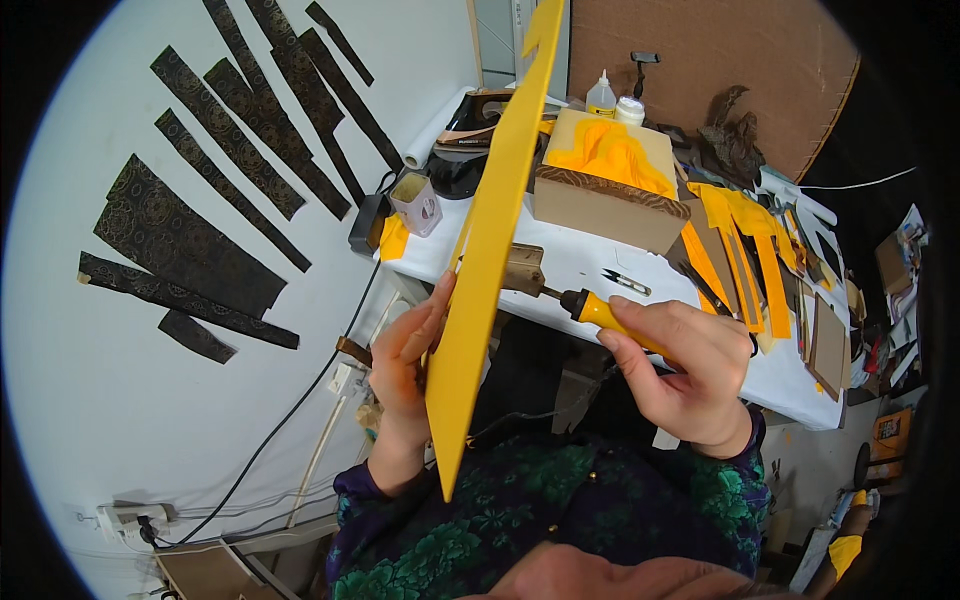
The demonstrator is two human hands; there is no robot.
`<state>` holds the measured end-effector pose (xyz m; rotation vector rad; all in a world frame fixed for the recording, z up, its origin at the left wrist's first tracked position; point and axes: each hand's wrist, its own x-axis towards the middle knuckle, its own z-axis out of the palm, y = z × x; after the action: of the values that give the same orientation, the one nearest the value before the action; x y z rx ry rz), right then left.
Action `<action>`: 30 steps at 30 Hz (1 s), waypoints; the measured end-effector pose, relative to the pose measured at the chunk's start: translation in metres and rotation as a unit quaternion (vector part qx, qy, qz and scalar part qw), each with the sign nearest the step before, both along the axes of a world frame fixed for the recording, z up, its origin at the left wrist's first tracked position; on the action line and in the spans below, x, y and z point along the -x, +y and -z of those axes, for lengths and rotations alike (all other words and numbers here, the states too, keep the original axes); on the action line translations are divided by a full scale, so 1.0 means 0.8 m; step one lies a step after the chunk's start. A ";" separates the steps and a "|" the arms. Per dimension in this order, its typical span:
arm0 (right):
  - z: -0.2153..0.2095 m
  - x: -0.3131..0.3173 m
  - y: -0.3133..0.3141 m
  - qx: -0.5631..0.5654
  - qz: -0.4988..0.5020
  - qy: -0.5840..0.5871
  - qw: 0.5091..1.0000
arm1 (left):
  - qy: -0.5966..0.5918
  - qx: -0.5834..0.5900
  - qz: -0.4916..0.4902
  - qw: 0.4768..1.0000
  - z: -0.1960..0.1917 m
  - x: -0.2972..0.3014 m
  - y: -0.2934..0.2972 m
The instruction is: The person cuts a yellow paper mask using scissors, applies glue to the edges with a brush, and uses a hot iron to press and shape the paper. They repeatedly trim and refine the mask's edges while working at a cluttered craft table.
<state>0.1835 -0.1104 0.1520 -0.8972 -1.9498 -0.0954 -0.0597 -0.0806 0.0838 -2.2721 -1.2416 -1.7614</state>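
Note:
A long, flat yellow panel (482, 260) stands nearly on edge in front of me. My left hand (403, 365) grips it from the left side, and part of the fingers is hidden behind it. In my right hand (690, 365) is a yellow-handled tool (600, 313) with a black collar, a thin metal shank and a broad brownish metal head (523, 270). The head is close against the panel's right face; whether they touch, I cannot tell. A dark cord (560, 410) runs below the tool.
On the white-covered table (590, 262) is a box with yellow material (612, 155) on top. Small thread snips (627, 282), yellow strips (745, 265), scissors (705, 287), a square container (415, 205) and bottles (601, 97) lie or stand around. Dark patterned pieces (190, 240) hang on the left wall.

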 end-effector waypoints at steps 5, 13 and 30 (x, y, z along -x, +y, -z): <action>0.011 0.002 0.000 -0.024 -0.004 0.001 1.000 | 0.001 0.063 -0.007 0.998 0.017 0.012 -0.001; 0.037 0.003 0.009 -0.062 -0.022 0.030 0.997 | -0.040 -0.007 -0.050 0.998 0.015 0.006 -0.007; 0.082 0.010 0.026 -0.079 -0.065 0.122 0.987 | -0.263 0.041 0.115 0.957 0.078 0.037 -0.005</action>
<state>0.1754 -0.0899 0.0863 -0.6446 -1.7399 -0.0598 -0.0892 -0.0843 0.0214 -2.1340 -1.1539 -2.5675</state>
